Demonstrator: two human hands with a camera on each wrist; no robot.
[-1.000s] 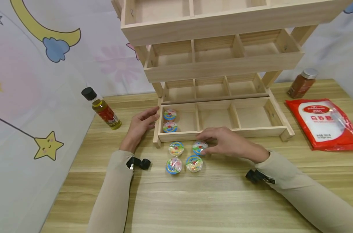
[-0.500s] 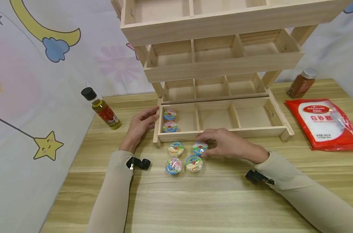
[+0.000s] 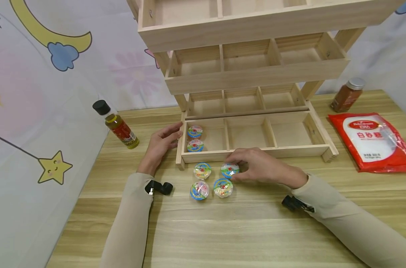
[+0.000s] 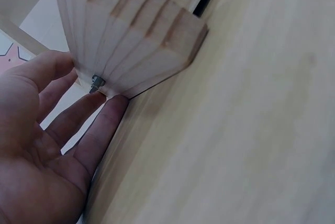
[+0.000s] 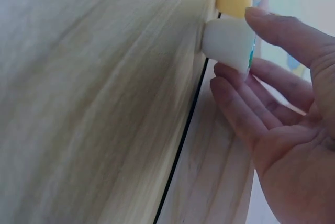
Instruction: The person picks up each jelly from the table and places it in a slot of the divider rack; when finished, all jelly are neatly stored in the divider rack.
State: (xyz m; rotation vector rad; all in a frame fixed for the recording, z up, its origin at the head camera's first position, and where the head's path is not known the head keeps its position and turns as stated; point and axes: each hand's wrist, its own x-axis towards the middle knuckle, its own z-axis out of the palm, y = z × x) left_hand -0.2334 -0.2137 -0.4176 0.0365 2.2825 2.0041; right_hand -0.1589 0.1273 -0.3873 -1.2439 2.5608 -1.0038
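Note:
My right hand (image 3: 258,165) is at the right rear jelly cup (image 3: 230,170), a white cup with a printed film lid. In the right wrist view the thumb and fingers pinch this white jelly cup (image 5: 227,43) from opposite sides, and it stands on the table. Three more jelly cups, among them a yellow-lidded one (image 3: 202,171) and a pink one (image 3: 199,190), stand beside it. My left hand (image 3: 161,145) rests its fingertips against the left side of the wooden rack (image 3: 256,153); in the left wrist view they touch its end piece (image 4: 136,30) by a bolt.
Two jelly cups (image 3: 195,145) sit in the left compartment of the rack's lowest front tray. Higher tiers (image 3: 256,76) overhang it. An oil bottle (image 3: 122,130) stands at left; a brown-red jar (image 3: 348,96) and a red-white sugar bag (image 3: 372,143) are at right.

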